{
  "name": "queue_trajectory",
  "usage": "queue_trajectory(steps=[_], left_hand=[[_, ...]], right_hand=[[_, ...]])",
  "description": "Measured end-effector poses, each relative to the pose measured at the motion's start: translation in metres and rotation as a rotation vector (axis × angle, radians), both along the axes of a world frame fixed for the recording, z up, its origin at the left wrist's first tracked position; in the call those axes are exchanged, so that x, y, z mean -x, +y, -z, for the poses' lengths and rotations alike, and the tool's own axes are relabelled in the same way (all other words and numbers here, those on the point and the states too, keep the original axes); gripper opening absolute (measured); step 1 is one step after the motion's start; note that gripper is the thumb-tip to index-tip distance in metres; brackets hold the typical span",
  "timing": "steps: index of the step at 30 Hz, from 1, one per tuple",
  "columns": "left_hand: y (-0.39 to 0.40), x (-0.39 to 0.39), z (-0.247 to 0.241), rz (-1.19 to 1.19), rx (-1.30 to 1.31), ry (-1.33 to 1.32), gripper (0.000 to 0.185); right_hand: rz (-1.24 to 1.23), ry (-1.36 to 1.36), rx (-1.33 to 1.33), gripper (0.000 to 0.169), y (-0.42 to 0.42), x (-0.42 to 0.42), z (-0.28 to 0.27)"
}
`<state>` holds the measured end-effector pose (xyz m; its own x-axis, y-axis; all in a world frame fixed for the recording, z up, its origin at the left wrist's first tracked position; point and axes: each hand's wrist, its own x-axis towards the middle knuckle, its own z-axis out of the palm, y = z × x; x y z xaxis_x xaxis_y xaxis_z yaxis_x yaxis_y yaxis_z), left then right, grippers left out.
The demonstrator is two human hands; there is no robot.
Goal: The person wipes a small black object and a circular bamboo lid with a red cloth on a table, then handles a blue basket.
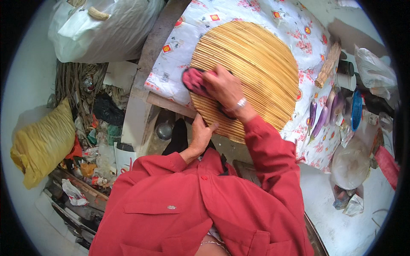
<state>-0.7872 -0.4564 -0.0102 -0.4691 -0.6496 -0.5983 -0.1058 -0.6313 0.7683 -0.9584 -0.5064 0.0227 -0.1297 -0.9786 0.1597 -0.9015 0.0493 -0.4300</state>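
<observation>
A round mat of thin straw-coloured stalks lies on a table with a patterned plastic tablecloth. Its near edge juts out past the table toward me. My right hand presses a dark-pink and black cloth against the mat's left part. With my left hand I grip the mat's near-left edge, the thumb on top and the fingers partly hidden. A metal band circles my right wrist.
Several purple eggplants and a straw whisk lie along the table's right side, beside a blue plastic basket. At left are a big white sack, a yellow sack and a heap of twigs and litter.
</observation>
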Motion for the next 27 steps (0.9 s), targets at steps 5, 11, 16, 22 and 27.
queue_trajectory(steps=[5, 11, 16, 22, 27], left_hand=[[0.004, -0.001, 0.002, 0.029, 0.016, 0.054, 0.046], [0.009, 0.0, 0.002, 0.101, 0.132, 0.003, 0.048], [-0.001, -0.005, 0.004, 0.09, -0.018, -0.004, 0.049], [-0.004, -0.01, 0.009, -0.05, -0.097, 0.09, 0.041], [0.004, -0.004, 0.007, 0.03, 0.045, 0.053, 0.044]], right_hand=[[0.075, 0.119, -0.129, 0.016, 0.105, 0.05, -0.004], [0.058, 0.183, 0.048, 0.012, 0.025, 0.031, 0.012], [0.104, 0.105, 0.092, 0.012, -0.05, 0.015, 0.022], [0.063, 0.128, -0.141, 0.015, 0.082, 0.055, 0.005], [0.266, 0.075, -0.172, 0.017, 0.118, 0.104, 0.022]])
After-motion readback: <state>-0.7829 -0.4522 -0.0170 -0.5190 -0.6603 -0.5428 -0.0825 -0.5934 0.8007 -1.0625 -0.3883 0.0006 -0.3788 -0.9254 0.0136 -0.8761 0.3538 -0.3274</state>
